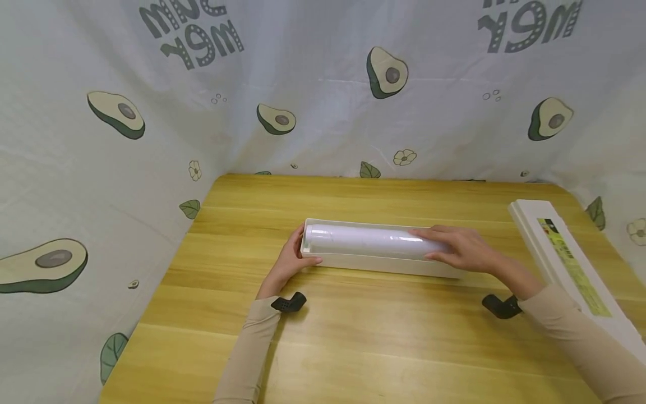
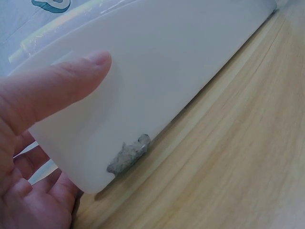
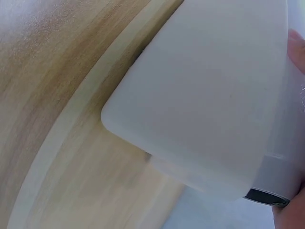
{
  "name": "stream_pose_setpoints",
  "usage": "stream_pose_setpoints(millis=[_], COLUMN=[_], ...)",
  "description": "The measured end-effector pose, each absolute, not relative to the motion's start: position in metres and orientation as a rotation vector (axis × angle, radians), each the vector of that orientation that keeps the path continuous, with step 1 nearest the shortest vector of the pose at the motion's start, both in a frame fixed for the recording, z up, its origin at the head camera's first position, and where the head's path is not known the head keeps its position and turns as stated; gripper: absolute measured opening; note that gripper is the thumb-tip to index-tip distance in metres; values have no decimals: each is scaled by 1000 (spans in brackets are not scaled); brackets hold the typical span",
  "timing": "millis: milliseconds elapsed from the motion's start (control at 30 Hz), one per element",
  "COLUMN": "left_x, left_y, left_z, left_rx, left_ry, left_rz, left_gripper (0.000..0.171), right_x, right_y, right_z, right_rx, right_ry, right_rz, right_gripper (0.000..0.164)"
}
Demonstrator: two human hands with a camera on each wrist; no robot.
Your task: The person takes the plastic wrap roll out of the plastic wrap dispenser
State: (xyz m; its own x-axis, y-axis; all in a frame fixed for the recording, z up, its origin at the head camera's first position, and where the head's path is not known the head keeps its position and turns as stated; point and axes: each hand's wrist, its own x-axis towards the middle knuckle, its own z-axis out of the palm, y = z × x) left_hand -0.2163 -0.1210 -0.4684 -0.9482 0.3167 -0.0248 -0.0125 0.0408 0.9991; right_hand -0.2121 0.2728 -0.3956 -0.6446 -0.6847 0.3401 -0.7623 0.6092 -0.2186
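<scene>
A long white box (image 1: 388,265) lies across the table with its top uncovered. Inside sits a shiny roll of plastic wrap (image 1: 353,238). My left hand (image 1: 291,259) grips the box's left end, the thumb flat on the near wall and the fingers round the end, as the left wrist view also shows. At the right end, my right hand (image 1: 461,247) holds the roll from above, fingers over its top and thumb on the near side. A grey patch (image 2: 128,155) marks the near wall's lower edge. In the right wrist view only parts of the right hand (image 3: 296,50) show.
A long white lid-like piece (image 1: 580,264) with a yellow-green label lies along the table's right side, partly behind my right forearm. The wooden table (image 1: 353,348) meets a white curtain (image 1: 323,73) printed with avocados at the back and left.
</scene>
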Motion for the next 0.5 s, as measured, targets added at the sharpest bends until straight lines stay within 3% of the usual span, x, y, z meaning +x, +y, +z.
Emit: stream_pose_setpoints(millis=[500], left_x=[-215], left_y=[-121], left_z=[-469], left_rx=[299], left_ry=[2064], left_rz=[2003], left_gripper=[92], right_x=[-203], right_y=[274], right_z=[-388], right_rx=[1173], right_ry=[-2496], right_rz=[472], right_gripper=[64])
